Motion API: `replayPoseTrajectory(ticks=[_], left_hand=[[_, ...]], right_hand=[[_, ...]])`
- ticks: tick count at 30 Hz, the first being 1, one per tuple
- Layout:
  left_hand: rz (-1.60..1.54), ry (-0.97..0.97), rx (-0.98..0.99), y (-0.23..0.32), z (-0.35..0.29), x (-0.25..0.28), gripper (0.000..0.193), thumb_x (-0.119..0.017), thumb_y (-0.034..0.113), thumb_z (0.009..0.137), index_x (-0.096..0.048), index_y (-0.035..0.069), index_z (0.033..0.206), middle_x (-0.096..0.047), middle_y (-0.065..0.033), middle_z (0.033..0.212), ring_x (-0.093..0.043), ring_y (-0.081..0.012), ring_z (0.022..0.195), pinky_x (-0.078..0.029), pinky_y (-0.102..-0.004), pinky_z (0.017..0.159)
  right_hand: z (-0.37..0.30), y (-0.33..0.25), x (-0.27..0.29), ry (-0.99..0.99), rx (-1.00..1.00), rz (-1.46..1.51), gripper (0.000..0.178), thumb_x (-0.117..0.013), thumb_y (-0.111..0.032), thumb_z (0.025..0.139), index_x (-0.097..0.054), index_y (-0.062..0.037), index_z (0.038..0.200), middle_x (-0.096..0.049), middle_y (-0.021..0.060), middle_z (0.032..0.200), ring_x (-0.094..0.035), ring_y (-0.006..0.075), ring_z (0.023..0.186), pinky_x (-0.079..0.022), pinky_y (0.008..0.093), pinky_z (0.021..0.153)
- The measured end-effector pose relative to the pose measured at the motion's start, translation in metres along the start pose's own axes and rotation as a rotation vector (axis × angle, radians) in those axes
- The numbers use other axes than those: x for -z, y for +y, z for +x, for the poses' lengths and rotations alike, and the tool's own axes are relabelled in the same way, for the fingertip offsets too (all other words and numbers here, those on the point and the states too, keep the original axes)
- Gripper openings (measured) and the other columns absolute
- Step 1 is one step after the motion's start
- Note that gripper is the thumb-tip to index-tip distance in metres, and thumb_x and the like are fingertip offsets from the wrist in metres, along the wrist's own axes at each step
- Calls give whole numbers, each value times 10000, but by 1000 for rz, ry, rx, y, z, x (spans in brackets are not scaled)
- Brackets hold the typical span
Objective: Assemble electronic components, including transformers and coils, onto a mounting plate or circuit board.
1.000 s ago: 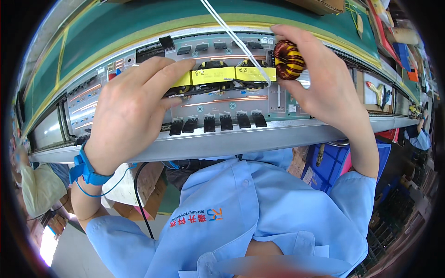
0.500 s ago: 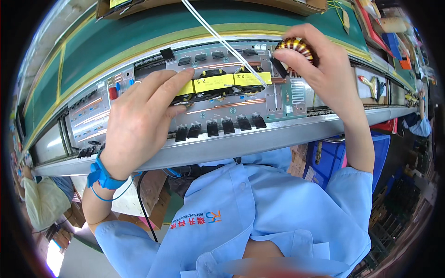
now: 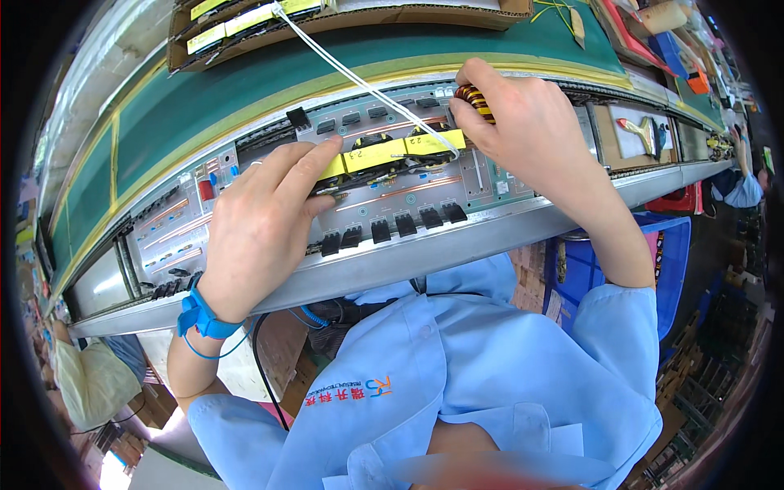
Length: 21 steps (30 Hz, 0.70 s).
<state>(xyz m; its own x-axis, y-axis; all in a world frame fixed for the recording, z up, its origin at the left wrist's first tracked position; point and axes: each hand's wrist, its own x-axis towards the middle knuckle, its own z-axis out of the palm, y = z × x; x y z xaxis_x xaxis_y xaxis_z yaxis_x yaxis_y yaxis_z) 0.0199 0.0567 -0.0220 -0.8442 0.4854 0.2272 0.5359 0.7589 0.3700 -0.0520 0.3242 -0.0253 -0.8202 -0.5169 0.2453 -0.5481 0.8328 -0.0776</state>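
A grey-green circuit board [image 3: 445, 184] lies in the metal rail, with a row of yellow-taped transformers [image 3: 376, 156] along its middle. My left hand [image 3: 260, 224], with a blue wrist strap, grips the left end of that row, index finger above and thumb below. At the far right part of the board, my right hand [image 3: 527, 122] is closed around a copper-wound toroidal coil [image 3: 475, 103]. The coil is partly hidden by my fingers, so I cannot tell whether it touches the board. White wires [image 3: 351, 75] run from the transformers toward the far side.
Beyond the green bench top [image 3: 163, 110], a cardboard box [image 3: 425, 15] holds more yellow-taped parts. The conveyor's metal edge [image 3: 392, 251] runs between me and the board. A blue crate [image 3: 674, 278] stands at the right. Other people are at both far sides.
My right hand has moved left and turned over with the coil, bringing it to the board's far edge. My left hand keeps its hold. The view has shifted, showing more of the box.
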Motion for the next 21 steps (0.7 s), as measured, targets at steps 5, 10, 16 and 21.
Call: replayPoseTrajectory(ticks=[5, 10, 16, 21], left_hand=[[-5, -7, 8, 0, -4, 3, 536, -715, 47, 736, -579, 81, 1254, -627, -118, 1071, -628, -316, 862, -511, -394, 715], [-15, -21, 2, 6, -3, 3, 532, -708, 30, 739, -581, 75, 1254, -628, -132, 1090, -628, -336, 893, -512, -399, 749], [-20, -104, 46, 5, 6, -3, 521, -660, -6, 815, -560, 61, 1321, -622, -186, 1199, -606, -366, 1078, -483, -405, 906], [9, -127, 156, 3, 0, 4, 509, -599, -64, 852, -517, 3, 1349, -611, -177, 1243, -583, -328, 1146, -442, -376, 983]], right_hand=[[-3, 0, 6, -44, 38, 298, 219, -606, -205, 874, -606, 3, 943, -640, 200, 688, -649, 381, 694, -525, 466, 625], [-8, 2, 18, -237, -56, 291, 273, -602, -213, 903, -607, -15, 1091, -673, 175, 912, -644, 350, 870, -495, 446, 760], [-29, 34, 28, -170, -151, 307, 283, -556, -289, 919, -640, -104, 1117, -663, 141, 949, -655, 337, 870, -528, 440, 774], [-139, 115, 61, 530, -394, 177, 284, -659, -285, 880, -671, -110, 1103, -696, 91, 799, -680, 233, 715, -520, 325, 631]])
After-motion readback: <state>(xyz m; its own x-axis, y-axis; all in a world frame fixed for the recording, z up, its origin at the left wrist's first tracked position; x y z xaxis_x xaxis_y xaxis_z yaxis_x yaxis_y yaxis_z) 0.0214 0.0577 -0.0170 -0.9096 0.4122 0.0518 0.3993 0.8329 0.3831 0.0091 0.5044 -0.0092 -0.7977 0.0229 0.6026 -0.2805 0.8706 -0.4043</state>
